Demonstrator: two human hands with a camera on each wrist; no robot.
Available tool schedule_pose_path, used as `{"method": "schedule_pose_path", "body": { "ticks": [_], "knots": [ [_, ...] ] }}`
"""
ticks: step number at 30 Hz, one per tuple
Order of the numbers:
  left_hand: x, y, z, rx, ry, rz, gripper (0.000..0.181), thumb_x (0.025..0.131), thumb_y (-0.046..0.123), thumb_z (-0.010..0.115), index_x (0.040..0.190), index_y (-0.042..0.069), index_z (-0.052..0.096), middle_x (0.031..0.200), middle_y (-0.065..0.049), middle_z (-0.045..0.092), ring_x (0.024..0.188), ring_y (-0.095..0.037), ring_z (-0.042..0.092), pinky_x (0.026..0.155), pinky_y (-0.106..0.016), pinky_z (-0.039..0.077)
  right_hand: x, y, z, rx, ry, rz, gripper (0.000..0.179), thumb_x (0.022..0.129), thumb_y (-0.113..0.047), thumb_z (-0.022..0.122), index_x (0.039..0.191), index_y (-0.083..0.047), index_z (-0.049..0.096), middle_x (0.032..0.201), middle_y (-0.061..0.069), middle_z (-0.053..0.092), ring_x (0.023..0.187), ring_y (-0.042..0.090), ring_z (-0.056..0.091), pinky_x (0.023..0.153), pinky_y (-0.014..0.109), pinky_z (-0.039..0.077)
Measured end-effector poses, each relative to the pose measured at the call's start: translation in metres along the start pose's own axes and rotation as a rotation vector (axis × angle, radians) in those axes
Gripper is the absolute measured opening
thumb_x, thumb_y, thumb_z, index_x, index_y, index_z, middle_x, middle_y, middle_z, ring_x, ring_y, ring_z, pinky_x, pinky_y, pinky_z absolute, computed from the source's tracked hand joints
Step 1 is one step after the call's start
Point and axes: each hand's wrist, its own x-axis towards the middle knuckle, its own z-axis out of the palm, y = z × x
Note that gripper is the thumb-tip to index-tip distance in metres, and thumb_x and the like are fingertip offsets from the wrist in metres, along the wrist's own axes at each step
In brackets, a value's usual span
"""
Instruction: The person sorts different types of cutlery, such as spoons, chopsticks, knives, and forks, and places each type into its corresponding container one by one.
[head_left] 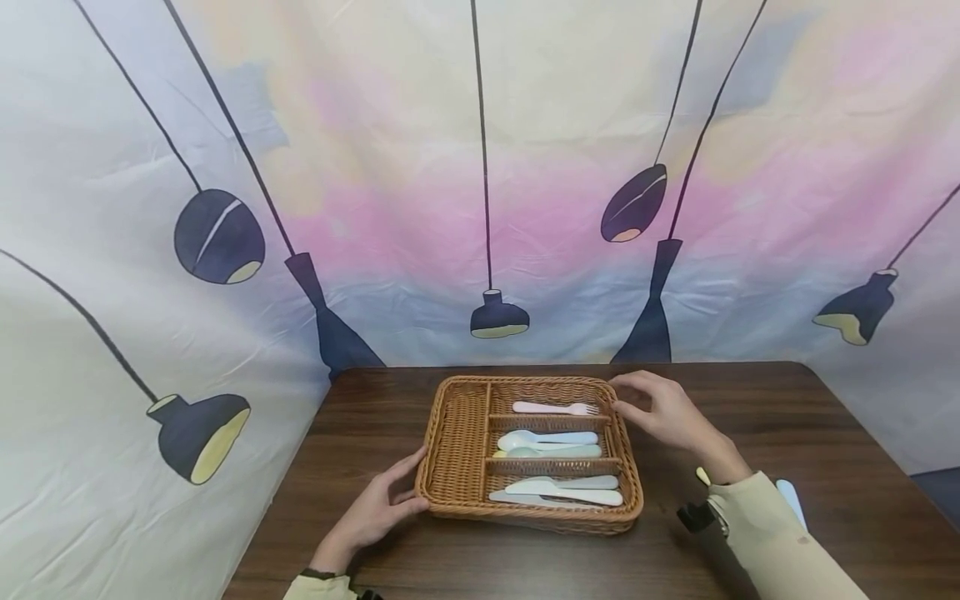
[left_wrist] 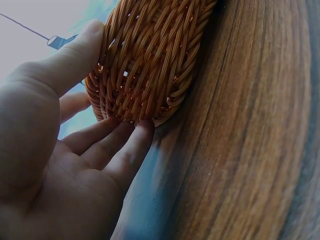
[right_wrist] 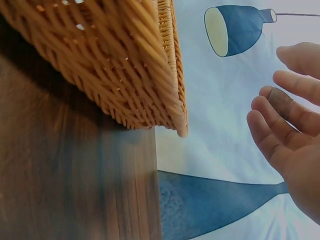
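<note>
A brown wicker cutlery basket (head_left: pixel 459 450) sits on the table, divided into a long left compartment and three on the right. A pale pink fork (head_left: pixel 551 408) lies in its back compartment, several pastel spoons (head_left: pixel 551 438) in the middle one, and several pale knives (head_left: pixel 566 493) in the front one. Against the basket's left end, my left hand (head_left: pixel 378 508) rests its fingertips; the left wrist view shows the thumb by the rim and the fingers fairly straight. My right hand (head_left: pixel 667 412) is by the back right corner, slightly apart from the wicker (right_wrist: pixel 115 65), fingers loosely bent, holding nothing.
On the dark wooden table (head_left: pixel 360 433), a light blue handle (head_left: pixel 791 502) pokes out beyond my right sleeve, with a small yellow tip (head_left: pixel 702 476) near that wrist. A cloth (head_left: pixel 420 208) painted with hanging lamps stands behind the table's back edge.
</note>
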Motion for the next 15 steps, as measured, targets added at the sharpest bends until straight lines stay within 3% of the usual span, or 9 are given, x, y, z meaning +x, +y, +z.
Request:
{"method": "schedule_pose_path", "body": {
  "ticks": [11, 15],
  "knots": [
    [0.0, 0.0, -0.001, 0.006, 0.003, 0.006, 0.08, 0.089, 0.016, 0.071, 0.155, 0.012, 0.027, 0.159, -0.025, 0.019, 0.142, -0.044, 0.026, 0.103, -0.031, 0.049, -0.025, 0.01, -0.008, -0.03, 0.01, 0.057, 0.033, 0.088, -0.021, 0.074, 0.12, -0.015, 0.067, 0.115, 0.003, 0.067, 0.09, 0.023, 0.067, 0.075, 0.043, 0.059],
    [0.0, -0.001, -0.001, 0.001, -0.001, 0.008, 0.079, 0.089, 0.015, 0.071, 0.155, 0.012, 0.027, 0.159, -0.025, 0.018, 0.142, -0.043, 0.026, 0.103, -0.03, 0.049, -0.033, 0.015, -0.012, -0.052, 0.034, 0.051, 0.033, 0.087, -0.018, 0.075, 0.119, -0.015, 0.067, 0.114, 0.003, 0.068, 0.087, 0.023, 0.068, 0.073, 0.039, 0.059]
  ]
}}
